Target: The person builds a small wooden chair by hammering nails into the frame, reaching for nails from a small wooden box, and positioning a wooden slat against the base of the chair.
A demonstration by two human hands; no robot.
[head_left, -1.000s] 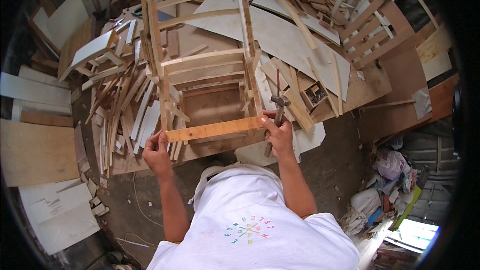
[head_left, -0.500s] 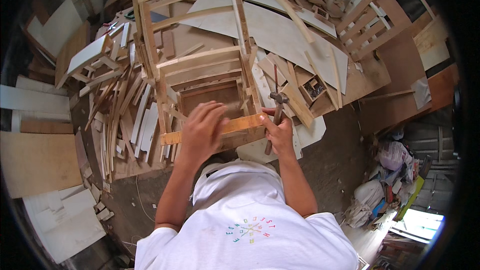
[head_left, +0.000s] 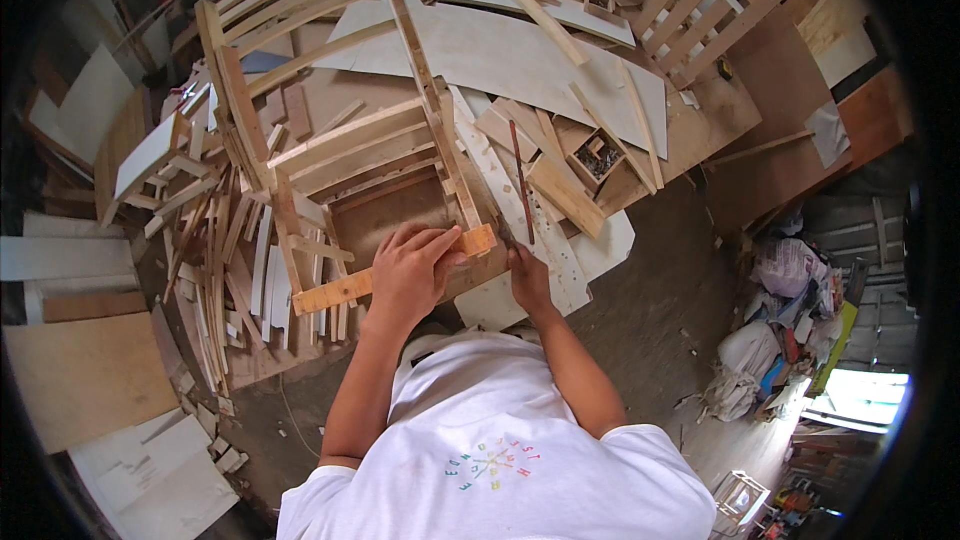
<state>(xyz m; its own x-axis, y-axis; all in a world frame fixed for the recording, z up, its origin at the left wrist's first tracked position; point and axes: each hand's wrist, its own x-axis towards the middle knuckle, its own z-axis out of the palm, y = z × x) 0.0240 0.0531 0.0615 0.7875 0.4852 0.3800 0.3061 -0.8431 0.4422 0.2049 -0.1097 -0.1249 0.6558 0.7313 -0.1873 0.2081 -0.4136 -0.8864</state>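
Note:
A tall wooden chair frame [head_left: 425, 70] with several slats stands before me, a yellowish crosspiece [head_left: 335, 292] at its near end. My left hand [head_left: 405, 270] lies closed over that crosspiece, fingers bent together and fingertips close to its right end. Whether a small nail is between those fingertips cannot be made out. Just beyond that end, my right hand [head_left: 531, 280] is closed. The hammer it gripped earlier is almost wholly hidden now; only a dark bit shows by the fingers. A thin dark red rod [head_left: 521, 180] lies past the right hand.
Loose wood strips [head_left: 215, 270] pile up to the left. White panels [head_left: 560, 80] and a small wooden box of nails or similar bits [head_left: 598, 158] lie on the worktable. A slatted wooden piece [head_left: 700, 25] leans at far right. Bags [head_left: 750, 355] heap on the floor, right.
The chair frame has shifted left and tilted. My left hand has come down onto the crosspiece toward its right end. My right hand has moved off that end, and the hammer has dropped from sight.

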